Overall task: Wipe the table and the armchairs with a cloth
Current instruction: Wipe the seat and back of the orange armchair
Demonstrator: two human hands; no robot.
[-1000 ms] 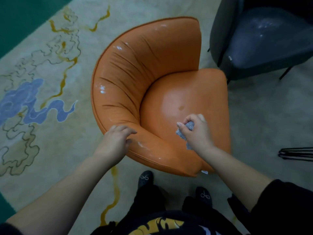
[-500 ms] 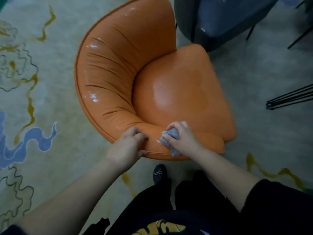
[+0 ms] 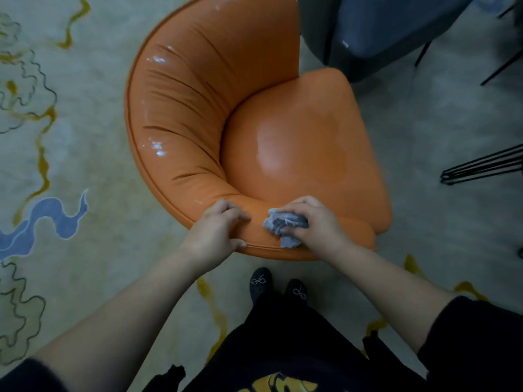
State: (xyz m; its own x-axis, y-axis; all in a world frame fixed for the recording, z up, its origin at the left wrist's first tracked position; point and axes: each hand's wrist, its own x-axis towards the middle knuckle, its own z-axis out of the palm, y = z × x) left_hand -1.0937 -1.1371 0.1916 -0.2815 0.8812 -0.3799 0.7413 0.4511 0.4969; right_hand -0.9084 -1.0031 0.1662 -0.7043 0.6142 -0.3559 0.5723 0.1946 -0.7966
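An orange leather armchair [image 3: 215,114] stands on the carpet in front of me, its curved back to the left and its shiny seat to the right. My left hand [image 3: 216,234] grips the near arm rim of the chair, fingers over the top and thumb under the piped edge. Just to its right, my right hand [image 3: 314,224] holds a crumpled grey cloth [image 3: 284,226] and presses it on the same arm rim. Part of the cloth is hidden under my fingers.
A dark grey-blue armchair [image 3: 376,26] stands close behind the orange one at the top right. Black wire legs of some furniture [image 3: 481,165] lie at the right edge. A pale patterned carpet [image 3: 70,165] covers the floor. My black shoes [image 3: 261,282] are just below the chair.
My right hand has moved the cloth from the seat's near edge onto the chair's arm rim, close to my left hand. My left hand stays gripping the rim. My view has shifted.
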